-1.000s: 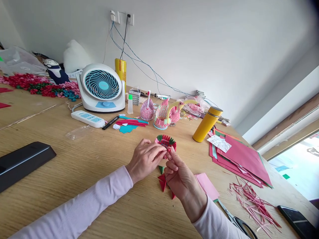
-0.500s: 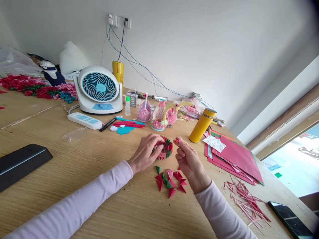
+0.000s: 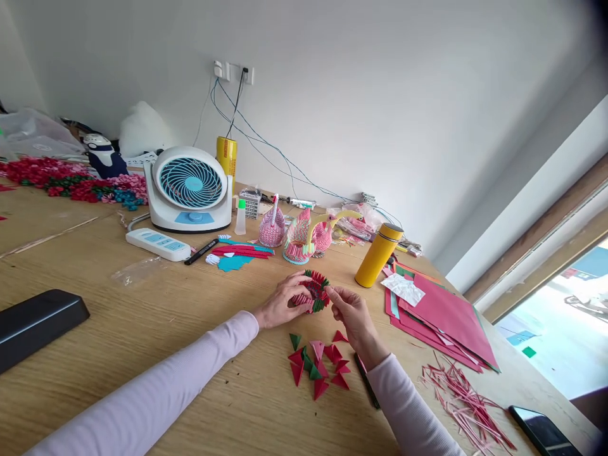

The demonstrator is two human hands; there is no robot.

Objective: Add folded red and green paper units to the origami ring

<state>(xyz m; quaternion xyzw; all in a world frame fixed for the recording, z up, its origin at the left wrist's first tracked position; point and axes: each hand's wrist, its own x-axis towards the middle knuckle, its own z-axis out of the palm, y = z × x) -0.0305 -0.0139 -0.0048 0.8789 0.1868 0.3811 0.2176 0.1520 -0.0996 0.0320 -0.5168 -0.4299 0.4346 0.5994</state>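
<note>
We have brought our right hand (image 3: 352, 313) back to the ring (image 3: 318, 278), so both hands now work there, the left hand (image 3: 284, 303) gripping its left side, the right grip pinched narrow at its right edge, contents hidden, beyond the loose triangles (image 3: 314, 372).

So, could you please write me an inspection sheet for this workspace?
Surface: wooden tabletop, light seam at left.
Work pieces: a red and green paper ring, with loose folded triangles nearer the camera.
Clutter: fan, yellow bottle, red sheets, paper strips, phone.
Hands: left hand grips the ring; right hand is at its right edge, any held piece too small to tell.
Cables: blue cables and a black cord run down from wall sockets.
Surroundings: pale wall behind; bright opening at right.
</note>
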